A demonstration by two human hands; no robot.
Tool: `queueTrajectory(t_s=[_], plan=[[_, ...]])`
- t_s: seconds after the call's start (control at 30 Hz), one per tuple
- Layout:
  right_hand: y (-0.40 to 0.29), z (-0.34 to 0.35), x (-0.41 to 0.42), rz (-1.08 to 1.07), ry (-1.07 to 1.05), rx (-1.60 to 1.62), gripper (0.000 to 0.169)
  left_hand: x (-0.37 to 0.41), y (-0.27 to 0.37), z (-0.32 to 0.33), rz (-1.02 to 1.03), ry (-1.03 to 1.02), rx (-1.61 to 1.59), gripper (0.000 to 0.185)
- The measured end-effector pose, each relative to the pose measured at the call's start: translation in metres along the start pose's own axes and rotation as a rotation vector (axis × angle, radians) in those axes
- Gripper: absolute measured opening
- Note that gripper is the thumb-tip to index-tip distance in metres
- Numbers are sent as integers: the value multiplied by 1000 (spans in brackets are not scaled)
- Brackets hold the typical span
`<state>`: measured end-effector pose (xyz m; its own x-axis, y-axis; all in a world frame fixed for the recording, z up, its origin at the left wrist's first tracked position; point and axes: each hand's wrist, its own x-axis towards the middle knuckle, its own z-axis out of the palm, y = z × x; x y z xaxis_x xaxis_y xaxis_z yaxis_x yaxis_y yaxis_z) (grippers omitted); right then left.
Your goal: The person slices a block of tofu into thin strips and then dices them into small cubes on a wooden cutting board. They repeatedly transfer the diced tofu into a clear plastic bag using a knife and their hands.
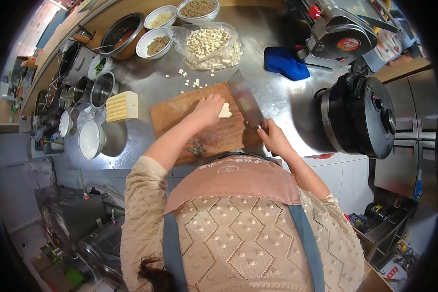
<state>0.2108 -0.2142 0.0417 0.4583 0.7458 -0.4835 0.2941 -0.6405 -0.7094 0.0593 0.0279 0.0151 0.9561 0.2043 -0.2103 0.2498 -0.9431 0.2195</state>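
My left hand (208,108) lies palm down on a pale piece of what looks like tofu (225,111) on the wooden cutting board (179,109), its fingers covering part of the piece. In my right hand (273,137) is the handle of a cleaver (246,98); its broad blade slants over the board's right edge, to the right of the pale piece. A larger ridged tofu block (122,106) sits left of the board. Beyond the board, small white cubes (196,83) are scattered on the steel table, near a clear plastic bag (211,45) full of such cubes.
A white bowl (91,139) and steel pots (104,89) stand at the left. Bowls of noodles (199,9) and a large brown pot (122,36) are at the back. A blue cloth (286,64), a metal machine (341,36) and a black electric cooker (361,116) stand right.
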Motion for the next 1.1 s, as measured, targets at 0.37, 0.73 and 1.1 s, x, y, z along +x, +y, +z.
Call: queueTrajectory(t_s=[0.37,0.73,1.1], plan=[[-6,-14,-1,-313,6,-289,31,-37,-13,9,262,470,-76,40],[-41,-5,-8,-467,-26,-549,30,-58,0,31,44,421,-18,15],[-74,-3,-12,-404,-85,-619,28,-58,-2,33,55,456,-56,19]])
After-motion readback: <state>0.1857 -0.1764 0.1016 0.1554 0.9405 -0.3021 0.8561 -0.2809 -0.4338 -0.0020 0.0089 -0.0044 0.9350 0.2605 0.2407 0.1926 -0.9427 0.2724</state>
